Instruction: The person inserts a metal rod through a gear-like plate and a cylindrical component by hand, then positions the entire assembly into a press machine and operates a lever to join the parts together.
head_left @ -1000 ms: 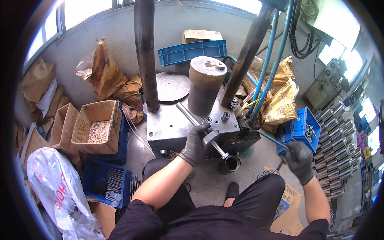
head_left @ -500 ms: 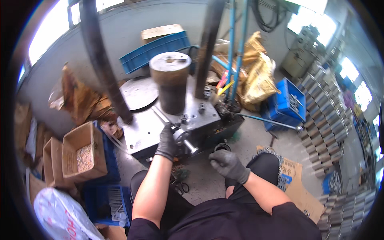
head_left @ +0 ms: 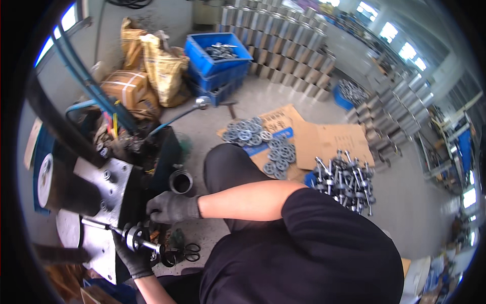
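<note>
My left hand (head_left: 132, 259), in a dark grey glove, is closed round a metal shaft (head_left: 96, 223) with round flanges on it. The shaft lies over the edge of the steel press plate (head_left: 117, 185). My right hand (head_left: 173, 207), gloved too, is held beside the plate with its fingers curled in; whatever they may hold is hidden. Just beyond it on the floor stands a dark round cup (head_left: 180, 181). A thick upright cylinder (head_left: 71, 187) rises from the plate. Scissors (head_left: 192, 252) lie on the floor near the shaft's end.
Grey ring-shaped parts (head_left: 245, 133) are spread on flattened cardboard (head_left: 331, 143) beyond my knee. A heap of similar flanged shafts (head_left: 347, 182) stands to the right. Blue crates (head_left: 218, 48), sacks (head_left: 164, 68) and stacked metal cylinders (head_left: 283, 45) are farther back. A blue lever (head_left: 177, 117) juts out from the press.
My view has swung to the right, bringing the flanged shafts and ring parts into sight. My left hand still grips the shaft; my right hand stays curled, now closer to the plate.
</note>
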`<state>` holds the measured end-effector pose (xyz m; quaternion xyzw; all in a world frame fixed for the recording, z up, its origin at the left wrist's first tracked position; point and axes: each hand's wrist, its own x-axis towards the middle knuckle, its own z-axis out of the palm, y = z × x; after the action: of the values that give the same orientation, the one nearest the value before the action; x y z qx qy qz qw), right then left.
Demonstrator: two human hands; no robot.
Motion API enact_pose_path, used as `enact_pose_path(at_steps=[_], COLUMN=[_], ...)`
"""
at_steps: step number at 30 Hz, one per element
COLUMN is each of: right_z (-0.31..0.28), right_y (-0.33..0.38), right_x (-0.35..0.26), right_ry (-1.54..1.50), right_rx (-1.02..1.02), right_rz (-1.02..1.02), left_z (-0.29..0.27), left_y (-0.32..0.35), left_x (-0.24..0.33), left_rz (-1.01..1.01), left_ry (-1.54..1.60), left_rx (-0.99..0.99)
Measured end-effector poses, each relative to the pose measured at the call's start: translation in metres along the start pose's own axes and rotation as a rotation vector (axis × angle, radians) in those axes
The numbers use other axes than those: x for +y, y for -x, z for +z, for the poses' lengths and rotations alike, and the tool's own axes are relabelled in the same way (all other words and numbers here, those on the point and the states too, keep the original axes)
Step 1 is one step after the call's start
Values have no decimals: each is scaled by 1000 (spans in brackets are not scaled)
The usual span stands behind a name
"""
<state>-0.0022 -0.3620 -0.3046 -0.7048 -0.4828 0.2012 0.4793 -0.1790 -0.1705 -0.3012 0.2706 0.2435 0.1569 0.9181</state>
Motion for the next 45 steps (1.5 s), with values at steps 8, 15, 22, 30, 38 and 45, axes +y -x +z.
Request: enact_pose_path(at_steps=[8,15,22,30,38,45], right_z=[48,5,-48,-213,-317,-277], right_y=[2,29,68,223,467,627], right_x=[63,11,15,-61,-52,-30], right_ry=[-350,-675,-854,-1188,-629,-401], right_rx=[-249,-72,193,621,1100,1439], right_rz=[452,421,318,301,605,1004], left_z=[18,25,49,66,81,85], left_y=[-2,-20,-47,-83,-76,-69], left_x=[-58,-82,-94,-112,-127,-127], left_rz=[-70,221,466,384,299,252], left_ry=[-268,-686,-994,-1194,-1256,-1329], left_rx=[-31,-227,-279,-432,-610,-666])
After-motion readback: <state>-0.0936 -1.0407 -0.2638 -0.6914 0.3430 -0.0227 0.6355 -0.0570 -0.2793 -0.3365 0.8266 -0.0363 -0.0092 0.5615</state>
